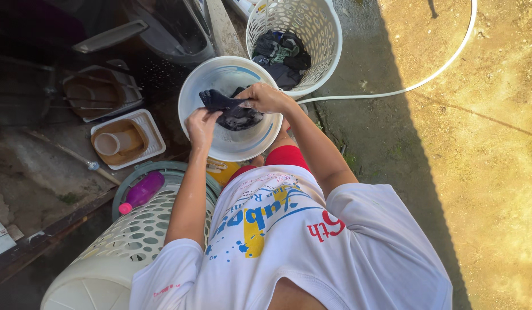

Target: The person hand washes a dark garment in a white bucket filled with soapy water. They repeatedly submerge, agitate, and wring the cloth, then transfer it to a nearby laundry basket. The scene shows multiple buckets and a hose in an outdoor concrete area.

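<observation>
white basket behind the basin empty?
No: the white basket holds a heap of dark clothes behind the basin.

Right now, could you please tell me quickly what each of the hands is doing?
Left hand: closed on the dark wet garment over the white basin.
Right hand: closed on the same garment.

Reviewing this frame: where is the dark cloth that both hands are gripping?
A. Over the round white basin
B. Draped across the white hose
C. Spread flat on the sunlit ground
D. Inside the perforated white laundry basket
A. Both the left hand and the right hand grip the dark cloth over the round white basin; the perforated white laundry basket beyond holds other clothes.
</observation>
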